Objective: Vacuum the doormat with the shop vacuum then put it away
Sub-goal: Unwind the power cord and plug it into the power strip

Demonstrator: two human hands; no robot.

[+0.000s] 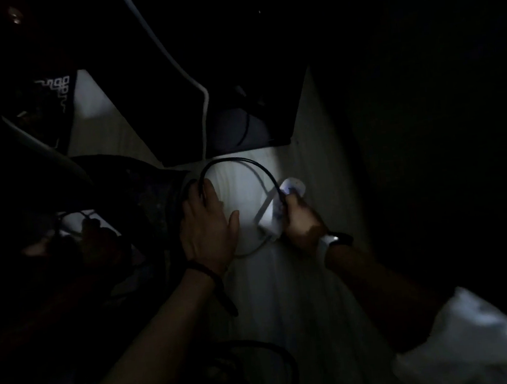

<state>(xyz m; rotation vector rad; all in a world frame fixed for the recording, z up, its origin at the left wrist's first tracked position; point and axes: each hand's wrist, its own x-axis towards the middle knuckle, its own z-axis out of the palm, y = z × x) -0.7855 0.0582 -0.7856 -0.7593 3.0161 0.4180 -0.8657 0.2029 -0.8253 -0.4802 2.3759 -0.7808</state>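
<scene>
Both forearms are bare in the dim light. The left hand (207, 227) has a dark braided cord bracelet (205, 272) around its wrist, with a loose strap end hanging below. The right hand (301, 221) has a wristwatch with a pale face and black band (334, 239). A white short sleeve (477, 340) covers the right upper arm.

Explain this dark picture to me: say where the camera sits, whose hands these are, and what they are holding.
There is no machine here. The single picture comes from a camera worn on a person's head, looking down at their own two bare hands in a very dim room. The left hand holds a loop of black cord that arches across to the right hand. The right hand, with a watch on its wrist, grips the cord's end at a white power strip lying on the pale floor. Whether the plug is going in or coming out cannot be told. Everything around is too dark to name.
</scene>
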